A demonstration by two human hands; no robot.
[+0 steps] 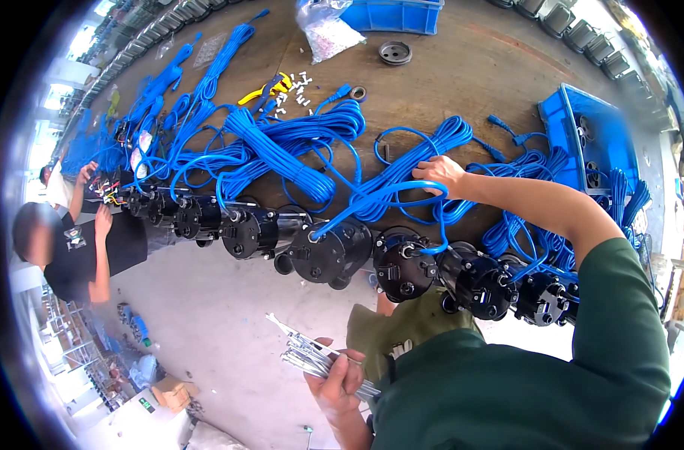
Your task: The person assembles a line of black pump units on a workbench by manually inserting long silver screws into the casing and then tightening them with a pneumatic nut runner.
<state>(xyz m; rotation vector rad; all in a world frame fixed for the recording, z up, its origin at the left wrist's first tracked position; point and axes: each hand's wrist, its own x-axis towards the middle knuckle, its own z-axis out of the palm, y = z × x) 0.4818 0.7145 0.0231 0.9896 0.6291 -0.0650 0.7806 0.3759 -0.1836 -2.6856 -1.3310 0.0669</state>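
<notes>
A bunch of long, thin silver bolts (306, 354) sticks out of my left hand (339, 381), which is closed round it low in front of my body. My right hand (441, 174) reaches over the bench, fingers bent onto a bundled blue cable (402, 163). A loop of that cable passes just under the fingers. Below, along the bench's near edge, stands a row of black cylindrical motor housings; one housing (333, 253) is at the centre and another housing (405, 266) is right of it. Blue cables run into their tops.
More coiled blue cables (282, 154) cover the bench (462, 82). Yellow-handled pliers (267, 90) lie beside small white pieces. Blue bins stand at the back and right (559, 139). A black round part (395, 52) lies near the back. Another person (94, 240) handles wires at the left.
</notes>
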